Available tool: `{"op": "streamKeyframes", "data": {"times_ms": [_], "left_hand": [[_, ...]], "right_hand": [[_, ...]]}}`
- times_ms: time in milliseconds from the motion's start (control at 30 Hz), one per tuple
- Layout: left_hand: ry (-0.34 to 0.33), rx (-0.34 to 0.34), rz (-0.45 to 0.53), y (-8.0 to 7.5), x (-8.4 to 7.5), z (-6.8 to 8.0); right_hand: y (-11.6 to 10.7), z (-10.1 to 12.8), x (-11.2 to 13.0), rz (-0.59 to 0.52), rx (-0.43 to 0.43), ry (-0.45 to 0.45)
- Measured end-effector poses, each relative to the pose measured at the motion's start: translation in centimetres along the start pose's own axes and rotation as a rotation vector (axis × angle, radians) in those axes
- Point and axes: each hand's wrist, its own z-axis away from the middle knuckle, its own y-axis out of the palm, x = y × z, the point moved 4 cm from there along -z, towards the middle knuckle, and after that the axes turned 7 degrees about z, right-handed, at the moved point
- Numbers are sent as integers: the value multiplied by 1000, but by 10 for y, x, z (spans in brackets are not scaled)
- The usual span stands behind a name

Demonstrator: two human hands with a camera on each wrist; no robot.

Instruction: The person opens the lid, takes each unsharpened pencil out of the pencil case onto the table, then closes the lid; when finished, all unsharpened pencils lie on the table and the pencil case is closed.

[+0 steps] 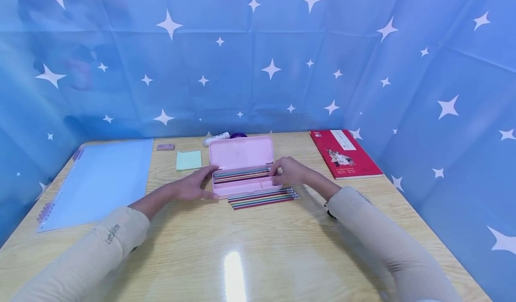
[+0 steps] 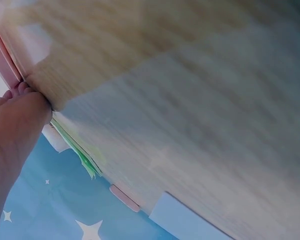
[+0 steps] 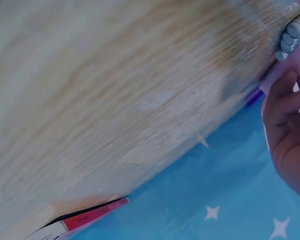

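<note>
Your left hand (image 1: 193, 186) holds the left end of the open pink pencil case (image 1: 242, 165), thumb and fingers curled round its corner; your right hand (image 1: 289, 171) has its fingertips curled onto the case's right end, by the pencils inside (image 1: 242, 175). The case sits mid-table, toward the far edge. Only the head view shows the loose pencils (image 1: 264, 198) just in front of it. The right wrist view alone shows their grey ends (image 3: 290, 39). The left wrist view catches the green sticky pad (image 2: 85, 157) edge-on.
</note>
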Motion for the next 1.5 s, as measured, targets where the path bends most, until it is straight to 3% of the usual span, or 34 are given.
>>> {"op": "streamKeyframes", "data": {"times_ms": [333,700,933,1100,1500], "left_hand": [[-6,6,2,1,-2,1],[-18,-3,4,-1,-4,3],[-10,3,11,0,-3,3],[-6,2,9,1,-2,3],[4,4,4,0,-2,3]], "right_hand": [[5,-10,1,59,21,-30],[9,-14,5,67,59,-155],[10,-12,6,82,75,-105],[7,-8,2,61,54,-66],[-12,0,-4,-16,-84,-98]]}}
